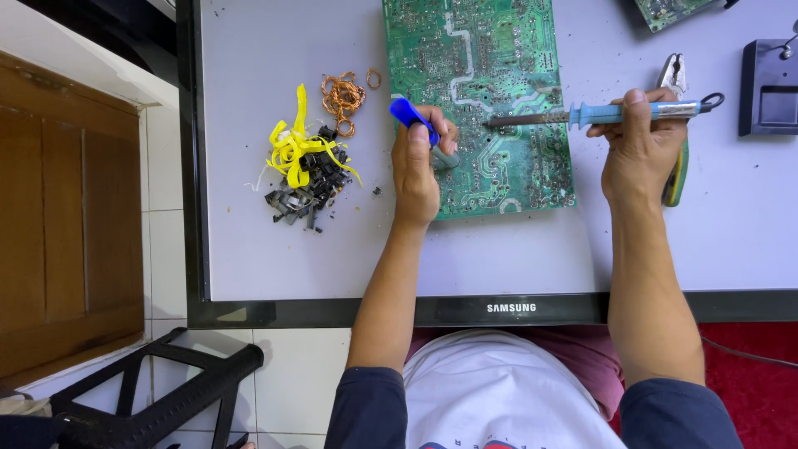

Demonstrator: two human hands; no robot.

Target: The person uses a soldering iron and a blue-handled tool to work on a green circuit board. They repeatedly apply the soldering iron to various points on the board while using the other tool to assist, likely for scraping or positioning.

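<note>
1. Nearest the camera is the person's own body: a white shirt (pixel 490 391) and dark blue sleeves, with a black plastic stool frame (pixel 158 399) on the tiled floor to the left.
2. Next comes the black front edge of a flat screen panel (pixel 332 312) lying face down, whose pale grey back serves as the work surface.
3. The left hand (pixel 416 162) is closed around a blue-handled desoldering pump (pixel 413 116). Its blue end sticks out above the fingers, and its grey tip rests on the left edge of the board.
4. The right hand (pixel 636 154) is wrapped around a light blue soldering iron with a dark metal shaft (pixel 582 116). The iron lies level, and its tip points left and touches the board close to the pump's tip.
5. The two hands are well apart, one at each side of the board.
6. The large green printed circuit board (pixel 499 158) lies solder side up in the middle of the surface, between the hands.
7. To the left of the left hand is a heap of small black parts tangled with yellow tape strips (pixel 303 162).
8. Just beyond that heap lie coils of bare copper wire (pixel 342 96).
9. Behind the right hand, pliers with a green and yellow grip (pixel 675 166) lie on the surface, partly hidden.
10. Farthest right are a black soldering stand (pixel 769 87) and the corner of a second green board (pixel 669 10).
</note>
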